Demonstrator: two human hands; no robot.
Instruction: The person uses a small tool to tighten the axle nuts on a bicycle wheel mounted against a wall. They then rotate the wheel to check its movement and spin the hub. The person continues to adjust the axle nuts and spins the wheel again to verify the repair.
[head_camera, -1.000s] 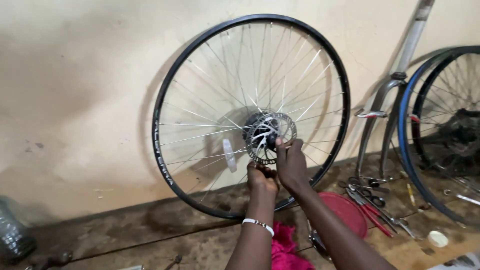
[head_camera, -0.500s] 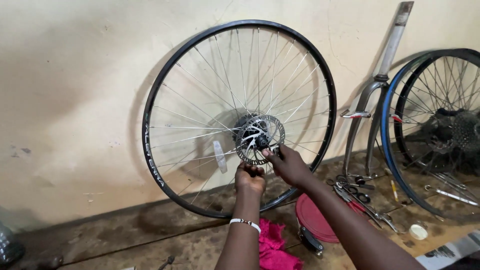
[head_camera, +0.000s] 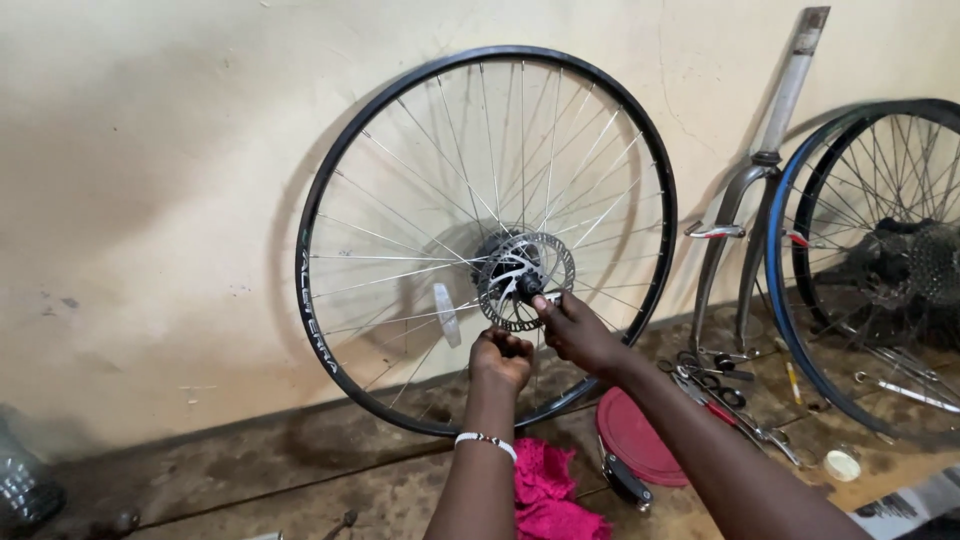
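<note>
While the left hand (head_camera: 500, 358) is closing in a fist around a spoke low on the bicycle wheel (head_camera: 487, 240), the right hand (head_camera: 580, 335) is pinching its fingertips together on the axle end at the hub, just above and beside that fist. This looks like axle fitting or adjusting; steady turning seems called for next. Behind the grip, the disc rotor (head_camera: 525, 266) is facing outward and the wheel is leaning on the wall (head_camera: 150, 150).
</note>
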